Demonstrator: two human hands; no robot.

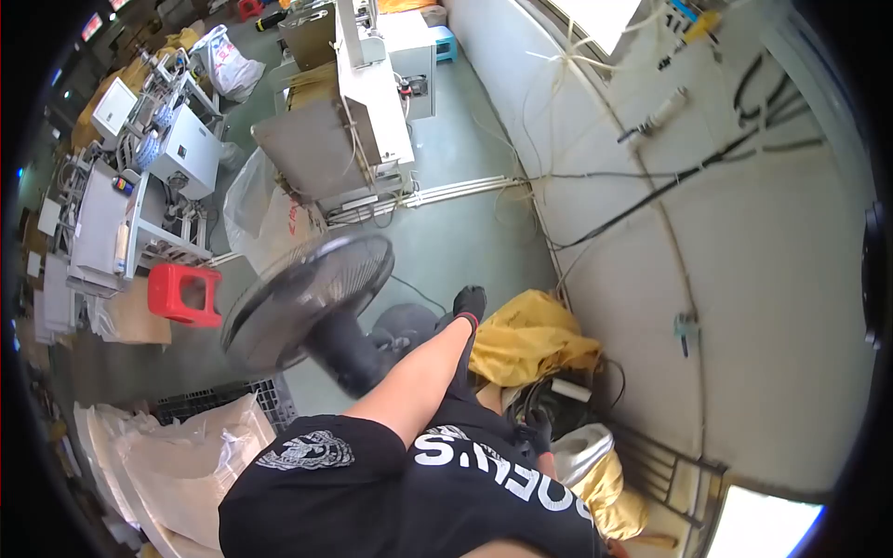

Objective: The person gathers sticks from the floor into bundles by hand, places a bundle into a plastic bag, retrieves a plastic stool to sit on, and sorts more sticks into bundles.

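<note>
My left hand (470,300), in a dark glove with a red band at the wrist, reaches out beside a yellow cloth or sack (532,337). Its back faces me, and its fingers do not show clearly. Closer to my body, my right hand (539,428), also dark-gloved, is beside a dark heap (521,402) below the yellow material. What its fingers do is too dark to make out. A black pedestal fan (312,293) stands left of my outstretched arm. Shiny silver-and-gold material (600,470) lies near my right wrist.
A red plastic stool (184,295) stands beyond the fan, near a workbench with machines (177,153). Cables (642,205) run along the wall at right. A metal cabinet (316,144) stands ahead. Plastic-lined boxes (177,460) are at lower left.
</note>
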